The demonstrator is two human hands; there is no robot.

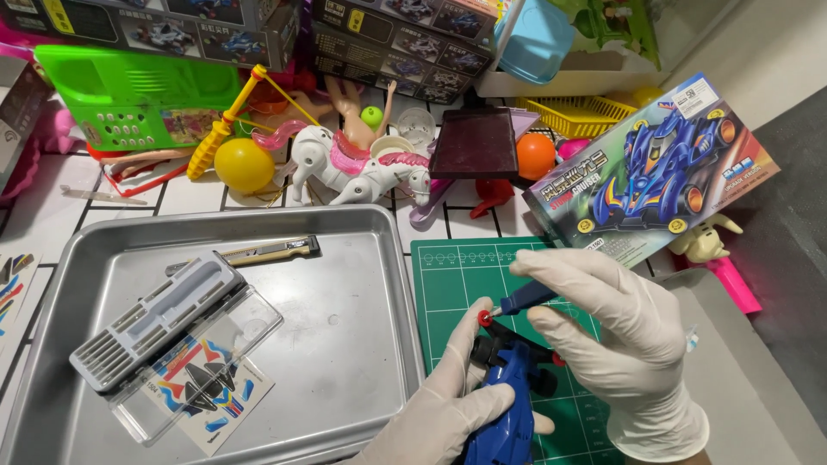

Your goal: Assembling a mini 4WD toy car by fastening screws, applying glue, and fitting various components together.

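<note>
Gloved left hand (448,405) gripping a blue toy car (508,413) over the green cutting mat (448,275), car's long axis running away from the person, gloved right hand (620,336) pinching a blue screwdriver (525,299), tip pointing left at a red wheel hub (486,318), metal tray (345,344) just left.

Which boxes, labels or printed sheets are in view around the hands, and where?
Toy car box: upper right, tilted, blue racer picture.
Dark boxes: stacked top centre, small car photos.
Sticker sheet: in metal tray, under clear case lid, multicoloured.
Second sticker sheet: left edge, partly cut off.
</note>
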